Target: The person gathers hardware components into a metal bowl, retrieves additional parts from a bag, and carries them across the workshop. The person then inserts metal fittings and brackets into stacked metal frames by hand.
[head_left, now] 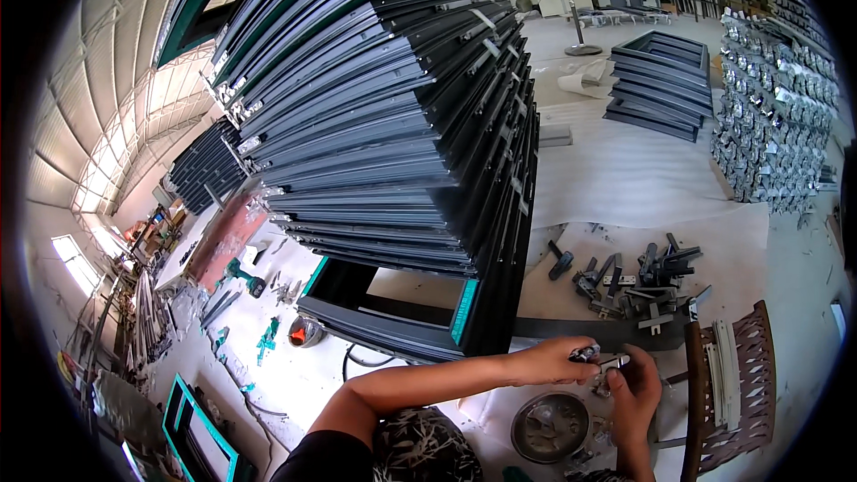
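My left hand (pixel 555 362) reaches in across the front and is closed around a small dark-and-silver metal fitting (pixel 585 353). Close beside it, my right hand (pixel 636 391) pinches a small silver metal piece (pixel 614 363) between thumb and fingers. The two pieces are almost touching; their exact kind is too small to make out. Just below my hands sits a round metal bowl (pixel 546 428) with small parts in its bottom. Beyond my hands a loose heap of dark handle-like fittings (pixel 638 284) lies on the pale sheet.
A tall stack of dark frames (pixel 384 134) rises ahead. To the right stand a brown woven chair (pixel 754 384) bearing pale strips, and a pile of wrapped silvery parts (pixel 772 116). A green power drill (pixel 243 278) and a small bucket (pixel 304 332) are at left.
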### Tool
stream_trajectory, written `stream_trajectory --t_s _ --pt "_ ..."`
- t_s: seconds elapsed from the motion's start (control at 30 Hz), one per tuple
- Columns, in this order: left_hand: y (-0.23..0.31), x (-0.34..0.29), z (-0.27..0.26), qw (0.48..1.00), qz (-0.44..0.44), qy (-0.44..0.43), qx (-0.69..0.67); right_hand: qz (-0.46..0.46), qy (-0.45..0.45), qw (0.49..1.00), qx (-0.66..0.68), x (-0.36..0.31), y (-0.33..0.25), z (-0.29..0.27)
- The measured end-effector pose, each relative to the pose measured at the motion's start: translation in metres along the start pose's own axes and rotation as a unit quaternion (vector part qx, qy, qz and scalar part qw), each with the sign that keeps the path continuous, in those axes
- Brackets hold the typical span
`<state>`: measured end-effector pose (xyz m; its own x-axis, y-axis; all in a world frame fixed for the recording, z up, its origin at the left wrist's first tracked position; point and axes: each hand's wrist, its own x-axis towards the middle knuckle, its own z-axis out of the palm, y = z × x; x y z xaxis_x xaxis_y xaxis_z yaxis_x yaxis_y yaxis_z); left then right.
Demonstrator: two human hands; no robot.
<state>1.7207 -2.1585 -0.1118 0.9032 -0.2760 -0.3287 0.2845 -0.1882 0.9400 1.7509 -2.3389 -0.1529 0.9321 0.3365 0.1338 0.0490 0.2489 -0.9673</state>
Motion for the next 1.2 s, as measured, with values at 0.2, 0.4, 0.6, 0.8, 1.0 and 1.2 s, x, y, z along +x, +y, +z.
stream_trajectory --t_s 0.2,0.4,0.6,0.8,1.0,1.2 --pt "0.003 -0.004 0.016 0.999 0.002 0.029 -0.043 -0.033 -0.005 0.998 -0.057 -0.004 0.000 -0.012" --pt "-0.003 0.006 0.021 0.998 0.022 0.039 -0.044 0.006 0.020 0.999 0.041 -0.011 0.020 -0.020" --pt "-0.023 0.023 0.023 0.997 0.030 0.027 -0.058 0.048 0.029 0.998 0.005 -0.018 0.021 -0.015" --pt "-0.026 0.033 0.024 0.995 -0.001 0.051 -0.084 0.030 0.046 0.998 -0.028 -0.013 0.029 -0.019" --pt "-0.022 0.029 0.022 0.996 -0.002 0.030 -0.088 -0.005 0.061 0.993 -0.105 -0.017 0.036 -0.025" --pt "-0.018 0.033 0.029 0.997 0.023 0.053 -0.046 -0.038 0.064 0.986 -0.150 -0.025 0.031 -0.031"
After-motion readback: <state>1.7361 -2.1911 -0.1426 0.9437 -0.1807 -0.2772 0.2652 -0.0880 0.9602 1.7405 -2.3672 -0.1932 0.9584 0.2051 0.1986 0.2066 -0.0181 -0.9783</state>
